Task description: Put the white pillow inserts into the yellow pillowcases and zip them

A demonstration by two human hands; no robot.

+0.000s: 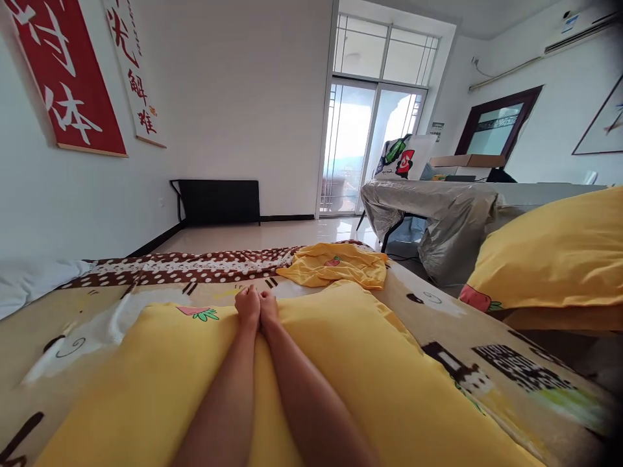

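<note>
A plump yellow pillow [350, 363] with a pink carrot-like print near its far left corner lies in front of me on a patterned blanket [165, 285]. My left hand [248, 306] and my right hand [267, 309] are side by side, touching, at the middle of the pillow's far edge. Both are closed in fists around that edge, fingertips hidden. My forearms stretch forward over the pillow. Just beyond, to the right, a crumpled yellow cloth [341, 263] with a similar print lies flat on the blanket.
Another yellow pillow [555, 253] sits at the right. Behind it stands a table [433, 201] under a silvery cover, carrying a printed bag [402, 159] and a cardboard box [467, 161]. A white pillow-like item [34, 279] lies at far left. A black folded panel [219, 202] leans against the wall.
</note>
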